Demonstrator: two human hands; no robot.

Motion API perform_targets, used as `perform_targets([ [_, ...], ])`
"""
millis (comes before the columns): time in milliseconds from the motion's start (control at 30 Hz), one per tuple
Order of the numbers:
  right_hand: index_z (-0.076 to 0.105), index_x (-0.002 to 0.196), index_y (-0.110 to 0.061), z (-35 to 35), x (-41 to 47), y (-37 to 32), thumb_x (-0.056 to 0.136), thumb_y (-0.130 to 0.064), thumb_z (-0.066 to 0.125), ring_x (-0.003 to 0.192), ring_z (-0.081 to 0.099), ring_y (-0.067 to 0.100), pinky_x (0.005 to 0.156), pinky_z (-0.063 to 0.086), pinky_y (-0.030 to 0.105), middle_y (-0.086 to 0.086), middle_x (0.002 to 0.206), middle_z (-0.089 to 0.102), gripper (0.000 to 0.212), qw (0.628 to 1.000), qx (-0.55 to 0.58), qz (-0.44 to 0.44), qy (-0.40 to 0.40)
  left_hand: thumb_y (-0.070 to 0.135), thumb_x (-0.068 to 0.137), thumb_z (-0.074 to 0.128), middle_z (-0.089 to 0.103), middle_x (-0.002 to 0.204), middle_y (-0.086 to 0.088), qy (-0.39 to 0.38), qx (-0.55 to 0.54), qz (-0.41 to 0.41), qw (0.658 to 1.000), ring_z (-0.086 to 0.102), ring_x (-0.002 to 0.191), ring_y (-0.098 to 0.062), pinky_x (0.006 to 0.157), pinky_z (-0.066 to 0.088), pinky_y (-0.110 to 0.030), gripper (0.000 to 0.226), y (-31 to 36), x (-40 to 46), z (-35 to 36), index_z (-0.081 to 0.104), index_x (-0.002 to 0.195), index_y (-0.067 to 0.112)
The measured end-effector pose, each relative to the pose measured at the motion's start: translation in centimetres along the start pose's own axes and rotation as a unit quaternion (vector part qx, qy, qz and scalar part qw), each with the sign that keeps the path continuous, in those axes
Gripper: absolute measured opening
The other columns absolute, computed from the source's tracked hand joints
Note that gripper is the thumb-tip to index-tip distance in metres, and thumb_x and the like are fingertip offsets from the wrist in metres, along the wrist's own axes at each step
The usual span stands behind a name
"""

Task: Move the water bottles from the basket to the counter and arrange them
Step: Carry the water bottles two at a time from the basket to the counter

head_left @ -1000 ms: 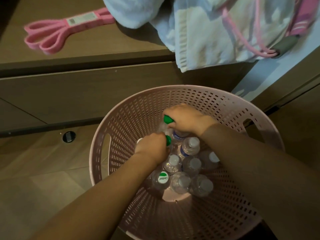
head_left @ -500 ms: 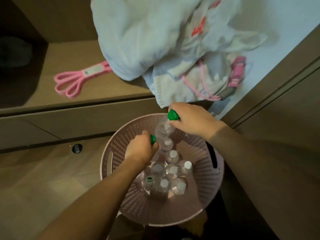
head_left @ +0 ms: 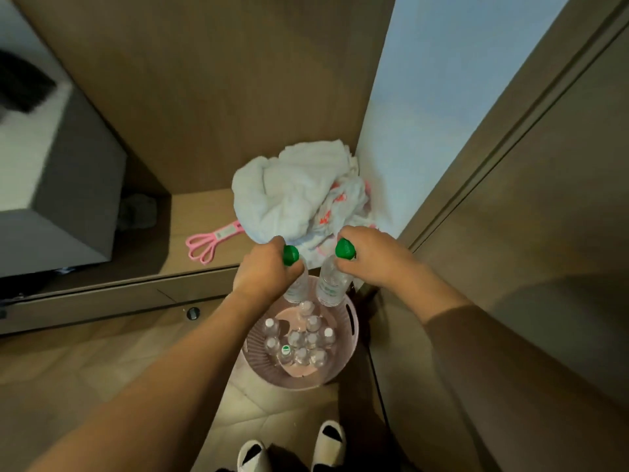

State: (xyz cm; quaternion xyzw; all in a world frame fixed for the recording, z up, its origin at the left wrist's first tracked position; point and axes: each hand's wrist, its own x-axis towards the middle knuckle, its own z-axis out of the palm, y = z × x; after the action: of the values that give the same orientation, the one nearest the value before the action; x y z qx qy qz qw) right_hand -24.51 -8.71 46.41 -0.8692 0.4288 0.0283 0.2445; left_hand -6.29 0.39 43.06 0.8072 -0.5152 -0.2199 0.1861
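Note:
A pink perforated basket stands on the floor and holds several clear water bottles, most with white caps. High above it, my left hand grips the neck of a green-capped bottle. My right hand grips the neck of a second green-capped bottle. Both bottles hang upright, side by side, near the front edge of the low wooden counter.
A crumpled white towel with pink trim fills the counter's right corner. A pink stretch band lies to its left. A grey box stands at the left. A wooden panel rises on the right. My slippers are below.
Both hands have risen out of the basket, each lifting a green-capped bottle up to counter height. The view has pulled back and up as I stand.

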Motion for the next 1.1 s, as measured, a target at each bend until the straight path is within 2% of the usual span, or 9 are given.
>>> perform_targets([
  [100,0.050,0.085,-0.021,-4.8,-3.8,-3.1,0.082,-0.035,0.064,0.075,0.056,0.020,0.060,0.043,0.034,-0.002,0.083,0.057,0.020,0.999,0.035,0.013,0.039,0.036,0.083,0.064,0.059,0.068,-0.006,0.044,-0.031,0.005,0.999,0.060,0.064,-0.027,0.055,0.049,-0.037,0.028,3.3,-3.2,-6.1,0.056,0.082,0.010],
  [267,0.054,0.083,-0.021,-8.4,-6.8,-6.9,0.080,-0.034,0.065,0.070,0.056,0.016,0.062,0.047,0.034,-0.006,0.076,0.055,0.018,0.996,0.060,0.005,0.070,0.035,0.084,0.065,0.063,0.069,-0.003,0.127,-0.085,-0.015,0.988,0.062,0.063,-0.019,0.058,0.057,-0.041,0.025,5.2,-7.1,-11.8,0.063,0.089,0.011],
  [433,0.061,0.087,-0.024,-8.1,-6.3,-10.1,0.078,-0.039,0.066,0.074,0.059,0.017,0.065,0.052,0.036,-0.005,0.081,0.062,0.018,0.997,0.038,-0.041,0.059,0.035,0.083,0.066,0.063,0.074,0.002,0.169,-0.093,-0.037,0.980,0.061,0.067,-0.013,0.058,0.050,-0.029,0.024,3.9,-9.7,-14.6,0.064,0.092,0.013],
  [500,0.064,0.089,-0.023,-7.6,-5.7,-11.7,0.079,-0.037,0.068,0.077,0.060,0.018,0.067,0.053,0.037,-0.004,0.084,0.064,0.018,0.996,0.034,-0.065,0.048,0.038,0.082,0.067,0.063,0.075,0.003,0.186,-0.103,-0.061,0.975,0.060,0.068,-0.010,0.056,0.048,-0.025,0.025,2.5,-10.6,-15.4,0.063,0.094,0.016],
  [633,0.063,0.089,-0.027,-6.0,-4.3,-15.8,0.080,-0.038,0.068,0.078,0.060,0.018,0.067,0.053,0.037,-0.006,0.085,0.062,0.016,0.993,0.032,-0.111,0.032,0.039,0.079,0.067,0.064,0.072,0.003,0.236,-0.129,-0.117,0.956,0.063,0.068,-0.014,0.062,0.057,-0.036,0.024,-1.8,-12.3,-16.9,0.065,0.090,0.017],
  [700,0.063,0.091,-0.029,-5.2,-3.8,-18.5,0.079,-0.037,0.068,0.080,0.059,0.018,0.070,0.053,0.038,-0.007,0.088,0.062,0.015,0.991,0.028,-0.132,0.023,0.038,0.081,0.068,0.064,0.072,0.003,0.258,-0.134,-0.135,0.947,0.062,0.068,-0.012,0.060,0.055,-0.033,0.023,-4.0,-13.5,-18.1,0.064,0.088,0.017],
  [800,0.064,0.093,-0.028,-4.2,-3.0,-23.5,0.080,-0.034,0.069,0.080,0.058,0.017,0.070,0.053,0.037,-0.007,0.089,0.061,0.015,0.986,0.018,-0.165,0.011,0.036,0.082,0.070,0.062,0.073,0.006,0.284,-0.137,-0.159,0.936,0.059,0.069,-0.009,0.056,0.044,-0.020,0.019,-7.4,-15.8,-20.4,0.064,0.088,0.018],
  [933,0.063,0.094,-0.031,-2.5,-1.9,-31.2,0.079,-0.037,0.069,0.083,0.058,0.015,0.070,0.052,0.033,-0.009,0.092,0.062,0.017,0.975,-0.005,-0.222,-0.018,0.037,0.079,0.070,0.066,0.077,0.003,0.325,-0.146,-0.206,0.911,0.062,0.072,-0.011,0.064,0.055,-0.031,0.025,-12.8,-19.1,-23.8,0.067,0.093,0.017],
  [1100,0.065,0.098,-0.030,0.6,-1.4,-41.7,0.080,-0.036,0.069,0.086,0.060,0.017,0.075,0.056,0.039,-0.006,0.095,0.064,0.020,0.957,-0.025,-0.282,-0.062,0.035,0.082,0.071,0.060,0.073,0.009,0.377,-0.147,-0.248,0.880,0.054,0.062,-0.005,0.053,0.034,-0.014,0.022,-19.5,-24.2,-28.4,0.064,0.095,0.019],
])
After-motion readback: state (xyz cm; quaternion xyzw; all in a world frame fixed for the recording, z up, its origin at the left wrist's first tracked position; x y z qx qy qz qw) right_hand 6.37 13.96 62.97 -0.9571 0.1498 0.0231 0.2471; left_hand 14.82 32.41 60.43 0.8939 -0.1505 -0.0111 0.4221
